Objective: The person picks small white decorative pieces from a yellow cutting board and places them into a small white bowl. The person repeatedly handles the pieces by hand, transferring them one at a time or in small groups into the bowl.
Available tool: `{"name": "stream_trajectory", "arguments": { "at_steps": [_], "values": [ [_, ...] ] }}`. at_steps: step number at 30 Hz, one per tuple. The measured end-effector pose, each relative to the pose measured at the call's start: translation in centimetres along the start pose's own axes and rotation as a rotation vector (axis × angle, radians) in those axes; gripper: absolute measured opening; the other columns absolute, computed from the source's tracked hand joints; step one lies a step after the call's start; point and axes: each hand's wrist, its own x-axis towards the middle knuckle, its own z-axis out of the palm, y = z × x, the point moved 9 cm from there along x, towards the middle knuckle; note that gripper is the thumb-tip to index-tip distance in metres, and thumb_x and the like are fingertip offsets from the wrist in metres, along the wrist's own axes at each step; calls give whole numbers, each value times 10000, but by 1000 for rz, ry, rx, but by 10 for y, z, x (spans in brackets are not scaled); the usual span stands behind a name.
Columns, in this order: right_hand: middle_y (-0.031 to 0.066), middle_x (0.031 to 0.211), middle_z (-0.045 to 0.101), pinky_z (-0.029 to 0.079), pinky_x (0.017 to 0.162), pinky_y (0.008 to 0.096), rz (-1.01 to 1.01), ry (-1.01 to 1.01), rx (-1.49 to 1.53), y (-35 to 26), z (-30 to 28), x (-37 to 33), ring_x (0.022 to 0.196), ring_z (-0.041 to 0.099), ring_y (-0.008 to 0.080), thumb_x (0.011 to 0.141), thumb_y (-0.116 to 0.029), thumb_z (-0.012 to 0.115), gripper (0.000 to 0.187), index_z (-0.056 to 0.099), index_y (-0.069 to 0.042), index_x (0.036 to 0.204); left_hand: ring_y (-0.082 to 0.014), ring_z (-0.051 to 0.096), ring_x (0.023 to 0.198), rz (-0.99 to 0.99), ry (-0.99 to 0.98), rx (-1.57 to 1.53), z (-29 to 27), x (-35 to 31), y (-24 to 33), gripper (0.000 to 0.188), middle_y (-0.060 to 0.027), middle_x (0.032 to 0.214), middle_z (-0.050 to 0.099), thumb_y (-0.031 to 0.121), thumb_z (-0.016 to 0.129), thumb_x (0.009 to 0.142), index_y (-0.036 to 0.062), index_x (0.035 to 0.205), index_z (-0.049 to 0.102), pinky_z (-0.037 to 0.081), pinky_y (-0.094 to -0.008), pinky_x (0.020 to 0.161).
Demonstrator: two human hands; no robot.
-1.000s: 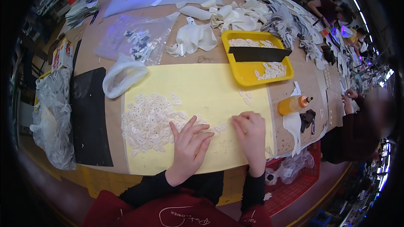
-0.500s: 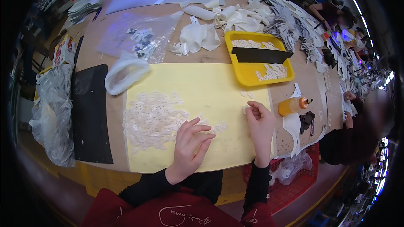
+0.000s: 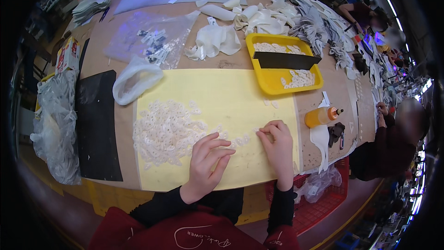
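Since a moment ago the right hand point(image 3: 278, 147) has drawn back down the pale yellow sheet point(image 3: 222, 106) toward the near table edge, and the left hand point(image 3: 206, 157) has barely moved. The right hand lies knuckles-up, its fingertips curled together at a few small white ring-shaped pieces point(image 3: 245, 139); whether it pinches one cannot be told. The left hand rests flat with fingers spread, holding nothing, beside the heap of white ring pieces point(image 3: 164, 132) on the sheet. Farther off, a yellow plastic tray point(image 3: 273, 85) holds more white pieces and a black strip point(image 3: 284, 60). An orange squeeze bottle point(image 3: 321, 116) lies right of the sheet
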Motion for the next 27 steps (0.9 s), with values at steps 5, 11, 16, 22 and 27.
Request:
{"name": "stream_trajectory", "arguments": {
  "at_steps": [5, 11, 16, 22, 27],
  "values": [
    [128, 925, 612, 501, 763, 421, -88, -29, -3, -29, 7, 9, 856, 622, 333, 816, -47, 769, 150, 632, 15, 831, -364, 572, 1223, -8, 20, 13, -3, 1, -1, 140, -71, 1131, 696, 32, 709, 874, 83, 994, 760, 467, -443, 1022],
    [148, 925, 657, 520, 729, 359, -45, 110, -89, 18, -23, 62, 813, 662, 299, 846, -58, 749, 170, 694, 52, 963, -355, 573, 1220, 1, 31, 21, -4, 0, -1, 132, -71, 1122, 694, 29, 714, 867, 78, 978, 764, 468, -441, 1018],
    [144, 894, 684, 532, 697, 314, 35, 39, -95, 47, -13, 65, 745, 678, 228, 891, -9, 689, 132, 705, 53, 1007, -353, 576, 1213, -15, 37, 9, -5, 0, -2, 133, -72, 1120, 694, 28, 716, 865, 79, 977, 766, 469, -441, 1016],
    [89, 888, 673, 540, 705, 237, 383, 21, 719, 49, 0, 15, 738, 646, 113, 932, 56, 630, 202, 731, 57, 1107, -354, 578, 1206, -9, 37, -10, -6, -1, -2, 133, -76, 1119, 693, 35, 712, 872, 80, 985, 765, 470, -442, 1014],
    [73, 878, 663, 520, 674, 224, 350, 54, 637, 9, 26, -16, 714, 637, 117, 936, 44, 645, 213, 734, 56, 1129, -350, 581, 1199, -5, 39, -23, -7, 0, -1, 136, -69, 1117, 694, 41, 707, 881, 86, 996, 764, 470, -440, 1015]
  ]
}}
